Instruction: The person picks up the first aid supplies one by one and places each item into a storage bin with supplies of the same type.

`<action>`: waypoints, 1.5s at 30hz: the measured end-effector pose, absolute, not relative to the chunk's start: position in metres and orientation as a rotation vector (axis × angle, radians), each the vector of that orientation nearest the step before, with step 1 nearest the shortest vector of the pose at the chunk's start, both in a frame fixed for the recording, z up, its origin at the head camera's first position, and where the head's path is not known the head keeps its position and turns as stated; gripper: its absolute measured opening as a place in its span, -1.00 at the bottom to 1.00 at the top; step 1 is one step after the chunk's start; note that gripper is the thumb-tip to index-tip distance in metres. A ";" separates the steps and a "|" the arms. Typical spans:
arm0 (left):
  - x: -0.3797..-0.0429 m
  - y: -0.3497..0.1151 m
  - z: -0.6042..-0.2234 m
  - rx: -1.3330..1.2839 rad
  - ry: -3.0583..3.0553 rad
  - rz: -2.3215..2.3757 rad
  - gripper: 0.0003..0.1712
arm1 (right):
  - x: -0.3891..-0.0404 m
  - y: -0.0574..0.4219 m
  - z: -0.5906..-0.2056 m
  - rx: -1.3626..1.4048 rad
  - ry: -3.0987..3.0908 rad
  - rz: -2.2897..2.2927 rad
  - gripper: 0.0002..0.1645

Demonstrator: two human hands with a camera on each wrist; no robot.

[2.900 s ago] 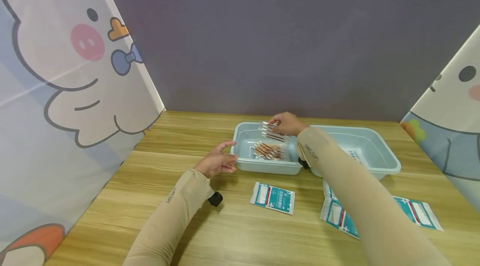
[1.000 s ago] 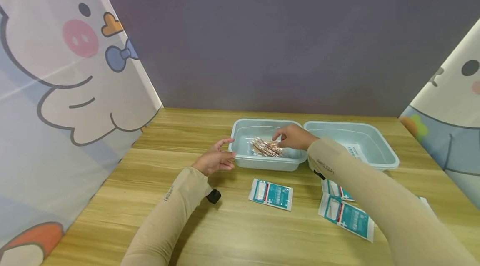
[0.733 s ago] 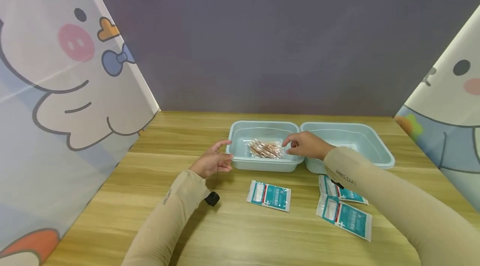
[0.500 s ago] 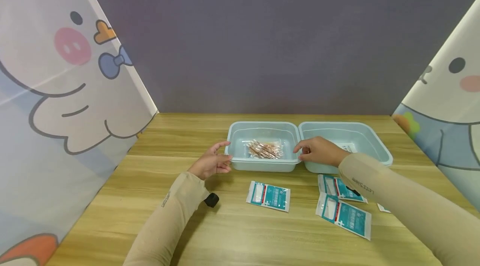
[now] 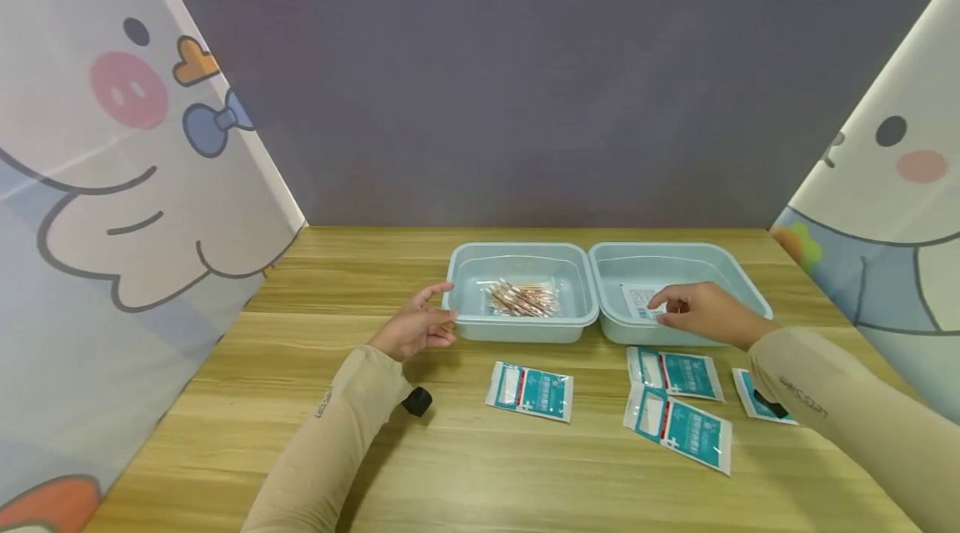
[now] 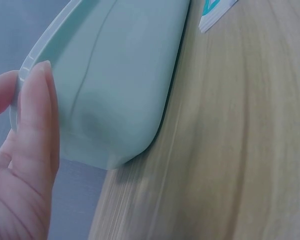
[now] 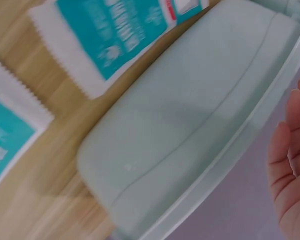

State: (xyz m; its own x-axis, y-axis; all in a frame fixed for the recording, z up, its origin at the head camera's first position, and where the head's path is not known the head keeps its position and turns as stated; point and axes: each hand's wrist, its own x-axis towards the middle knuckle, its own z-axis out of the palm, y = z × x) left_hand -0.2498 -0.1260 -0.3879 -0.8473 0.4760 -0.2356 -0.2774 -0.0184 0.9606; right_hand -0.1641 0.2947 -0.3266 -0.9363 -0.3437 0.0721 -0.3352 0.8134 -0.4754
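Note:
My left hand [image 5: 415, 327] holds the left plastic basin [image 5: 525, 333] at its left rim. In the left wrist view the thumb [image 6: 36, 115] lies against the outer side of the rim, with a finger on the other side. Clear packs of brown-stemmed cotton swabs [image 5: 522, 299] lie inside that basin. Over the right plastic basin [image 5: 678, 251] is my right hand [image 5: 705, 312], its fingers loosely bent and nothing between them. Its fingertips overlap a white printed packet [image 5: 639, 299] on the basin floor. The right wrist view shows this hand [image 7: 295, 165] beyond the basin rim.
Teal-and-white packets lie on the wooden table: one packet [image 5: 530, 391] in front of the left basin, two overlapping packets [image 5: 693, 433] in front of the right one. Another packet [image 5: 757, 399] is partly under the right forearm. A grey panel [image 5: 525, 82] stands behind.
My right hand held a clear swab pack above the left basin, let it go there, and moved right, over the right basin. The left hand stays at the left rim.

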 end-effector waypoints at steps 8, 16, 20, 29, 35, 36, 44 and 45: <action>-0.248 -0.121 -0.386 0.211 1.750 1.906 -0.24 | -0.150 0.334 -0.330 -0.321 3.028 -0.854 -0.73; -0.246 -0.121 -0.383 0.201 1.748 1.904 -0.24 | -0.138 0.379 -0.337 -0.219 3.130 -0.915 -0.72; -0.247 -0.121 -0.383 0.208 1.741 1.900 -0.24 | -0.131 0.395 -0.341 -0.090 3.136 -0.910 -0.63; -0.247 -0.120 -0.382 0.227 1.709 1.899 -0.23 | -0.121 0.414 -0.352 0.155 3.021 -1.228 -0.84; -0.247 -0.119 -0.383 0.221 1.713 1.905 -0.25 | -0.118 0.421 -0.356 0.239 2.896 -1.330 -0.71; -0.247 -0.119 -0.383 0.221 1.714 1.904 -0.25 | -0.117 0.422 -0.357 0.247 2.867 -1.347 -0.71; -0.248 -0.123 -0.384 0.222 1.740 1.901 -0.24 | -0.123 0.416 -0.364 0.232 2.729 -1.480 -0.76; -0.248 -0.124 -0.384 0.217 1.744 1.904 -0.25 | -0.125 0.414 -0.365 0.230 2.704 -1.517 -0.77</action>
State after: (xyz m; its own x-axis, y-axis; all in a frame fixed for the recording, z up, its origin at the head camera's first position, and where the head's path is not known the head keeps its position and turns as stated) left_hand -0.2476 -0.1242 -0.3840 -0.8394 0.4886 -0.2380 -0.2800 -0.0135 0.9599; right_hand -0.1252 0.4138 -0.3647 -0.9885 0.1124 -0.1007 0.1445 0.5129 -0.8462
